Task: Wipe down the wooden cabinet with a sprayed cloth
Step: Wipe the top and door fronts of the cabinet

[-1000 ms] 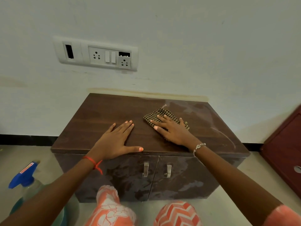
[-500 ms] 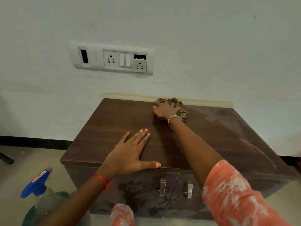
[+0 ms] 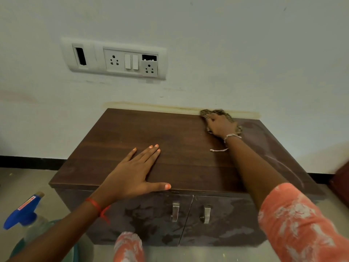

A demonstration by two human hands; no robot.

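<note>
A low dark wooden cabinet (image 3: 170,133) with two doors stands against the wall. My right hand (image 3: 220,125) presses a brown checked cloth (image 3: 229,117) onto the cabinet top at its back edge, right of centre, close to the wall. Most of the cloth is hidden under the hand. My left hand (image 3: 132,176) lies flat on the top near the front edge, fingers spread, holding nothing. The right part of the top looks dull and streaked.
A spray bottle with a blue trigger head (image 3: 24,214) stands on the floor at the lower left. A white socket panel (image 3: 115,59) is on the wall above. A reddish piece of furniture (image 3: 342,178) stands at the right. Two metal door handles (image 3: 175,211) face me.
My right hand has slid the cloth from the middle of the top to the back edge, then a little to the right. My left hand has stayed flat in place.
</note>
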